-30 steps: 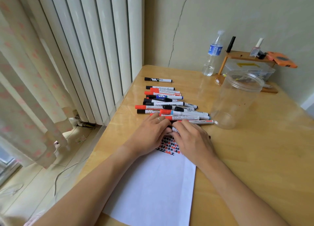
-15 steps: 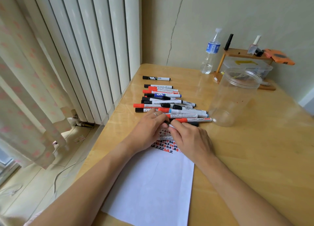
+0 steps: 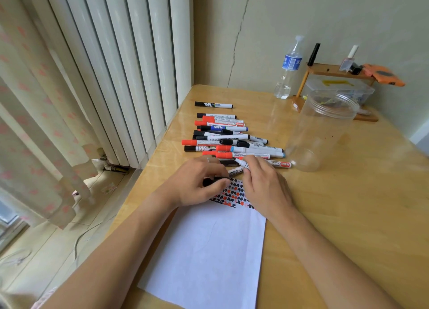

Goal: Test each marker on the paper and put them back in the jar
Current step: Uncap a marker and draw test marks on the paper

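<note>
A white paper sheet lies on the wooden table, with red and black test marks at its far end. My left hand grips a black marker cap. My right hand pinches a white marker whose pale tip points up and left. Another white barrel shows between the hands. Several red, black and blue markers lie in a row beyond the hands, and one black marker lies apart farther back. The clear jar stands empty to the right.
A water bottle stands at the back wall beside a small wooden rack with a plastic box under it. A white radiator and a curtain run along the table's left edge.
My hands were together over one marker at the paper's far end. They have since moved apart, the left with the black cap, the right with the marker, its tip now bare.
</note>
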`<state>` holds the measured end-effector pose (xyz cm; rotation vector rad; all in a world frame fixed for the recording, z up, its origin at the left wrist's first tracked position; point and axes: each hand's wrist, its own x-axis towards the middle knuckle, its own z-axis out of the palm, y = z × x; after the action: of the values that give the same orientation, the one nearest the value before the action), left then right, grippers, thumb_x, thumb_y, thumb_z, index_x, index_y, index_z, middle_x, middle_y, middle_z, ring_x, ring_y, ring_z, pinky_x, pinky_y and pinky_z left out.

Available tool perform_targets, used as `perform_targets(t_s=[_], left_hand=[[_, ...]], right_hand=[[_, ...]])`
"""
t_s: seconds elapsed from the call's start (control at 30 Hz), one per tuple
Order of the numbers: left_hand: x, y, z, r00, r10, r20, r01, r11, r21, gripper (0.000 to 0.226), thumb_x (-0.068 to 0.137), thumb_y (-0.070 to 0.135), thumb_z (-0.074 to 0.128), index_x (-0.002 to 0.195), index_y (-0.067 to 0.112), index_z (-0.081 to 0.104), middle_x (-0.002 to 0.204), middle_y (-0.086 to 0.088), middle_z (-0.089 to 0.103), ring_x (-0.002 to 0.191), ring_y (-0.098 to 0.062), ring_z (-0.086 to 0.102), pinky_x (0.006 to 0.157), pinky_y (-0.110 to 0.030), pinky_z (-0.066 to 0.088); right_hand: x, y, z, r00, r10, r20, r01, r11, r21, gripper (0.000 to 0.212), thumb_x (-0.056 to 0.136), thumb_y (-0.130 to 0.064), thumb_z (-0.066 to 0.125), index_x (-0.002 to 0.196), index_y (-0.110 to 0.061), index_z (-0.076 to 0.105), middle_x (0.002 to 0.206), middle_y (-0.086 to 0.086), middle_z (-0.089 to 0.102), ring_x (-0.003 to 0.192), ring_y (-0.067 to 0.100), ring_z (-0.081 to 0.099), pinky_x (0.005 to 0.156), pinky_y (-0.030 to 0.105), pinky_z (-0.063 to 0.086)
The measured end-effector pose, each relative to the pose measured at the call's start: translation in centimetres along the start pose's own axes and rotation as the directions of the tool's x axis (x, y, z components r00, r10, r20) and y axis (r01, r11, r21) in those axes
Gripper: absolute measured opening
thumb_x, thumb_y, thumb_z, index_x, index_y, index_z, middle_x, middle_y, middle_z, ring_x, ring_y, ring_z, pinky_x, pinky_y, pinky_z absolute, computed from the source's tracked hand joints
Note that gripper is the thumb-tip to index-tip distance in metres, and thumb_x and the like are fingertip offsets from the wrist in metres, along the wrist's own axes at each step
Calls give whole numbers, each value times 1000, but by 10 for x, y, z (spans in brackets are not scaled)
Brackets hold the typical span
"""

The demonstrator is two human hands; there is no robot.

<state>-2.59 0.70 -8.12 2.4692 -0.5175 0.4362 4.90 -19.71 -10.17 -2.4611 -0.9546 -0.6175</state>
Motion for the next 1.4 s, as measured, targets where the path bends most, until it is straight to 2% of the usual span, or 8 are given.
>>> perform_targets(t_s=[0.2, 0.3, 0.47, 0.7, 0.93, 1.2, 1.3, 1.4], left_hand=[[2, -13, 5, 997, -53, -52, 65, 958, 278, 30, 96, 48, 56, 101, 25, 76, 102, 8, 59, 99, -16, 51, 87, -44, 48], [2, -13, 3, 998, -9, -65, 24, 969, 246, 25, 96, 42, 63, 104, 22, 75, 103, 7, 61, 98, -16, 51, 88, -39, 48], [3, 5, 15, 992, 98, 74, -108, 985, 137, 19, 92, 32, 72, 107, 21, 75, 104, 2, 64, 101, -16, 54, 90, -33, 47], [0, 2, 24, 991, 44, 123, -60, 990, 126, 35, 99, 39, 61, 133, 28, 66, 126, 2, 58, 119, -16, 50, 105, -36, 43], [-1, 5, 15, 936, -57, 348, 40, 998, 54, 64, 82, 74, 66, 141, 55, 50, 141, 13, 35, 137, -11, 29, 119, -44, 29], [0, 25, 35, 970, -123, 207, 69, 965, 251, 69, 85, 81, 54, 145, 48, 43, 131, 10, 35, 127, -13, 30, 109, -45, 31], [-5, 26, 38, 983, -113, 147, 70, 961, 267, 64, 91, 77, 49, 145, 44, 46, 133, 9, 39, 127, -12, 33, 107, -42, 34], [-7, 17, 31, 986, -117, 121, 92, 976, 198, 51, 97, 64, 47, 141, 38, 53, 133, 9, 44, 128, -13, 38, 112, -42, 34]], right_hand=[[-2, 2, -2, 1000, -12, 22, 11, 999, 53, 38, 92, -6, 51, 128, -10, 63, 100, 5, 56, 79, 26, 58, 59, 34, 46], [-1, 0, -4, 999, -23, 29, 20, 995, 93, 56, 91, 2, 57, 143, -20, 54, 103, 5, 54, 77, 25, 56, 59, 39, 51], [0, 3, -7, 999, -42, -23, 44, 992, 117, 36, 91, 2, 59, 118, -21, 63, 104, 2, 54, 71, 28, 57, 52, 43, 53], [1, 9, -10, 991, -11, -134, 33, 986, 164, 23, 96, 1, 59, 107, -12, 74, 104, 5, 60, 76, 25, 63, 61, 42, 56], [3, 12, -15, 970, 24, -242, 48, 956, 288, 23, 97, -1, 59, 109, -10, 76, 105, 6, 64, 90, 15, 63, 78, 28, 52], [5, 14, -18, 962, 156, -224, -43, 898, 438, 28, 95, -11, 54, 108, -22, 77, 103, -6, 66, 84, 2, 61, 77, 20, 47], [6, 15, -17, 953, 284, -105, -161, 768, 620, 32, 95, -12, 50, 108, -23, 77, 107, -7, 71, 89, 9, 66, 76, 24, 48], [9, 12, -24, 895, 416, 161, -311, 325, 893, 42, 95, -7, 39, 116, -17, 75, 113, 3, 76, 99, 23, 69, 85, 36, 55]])
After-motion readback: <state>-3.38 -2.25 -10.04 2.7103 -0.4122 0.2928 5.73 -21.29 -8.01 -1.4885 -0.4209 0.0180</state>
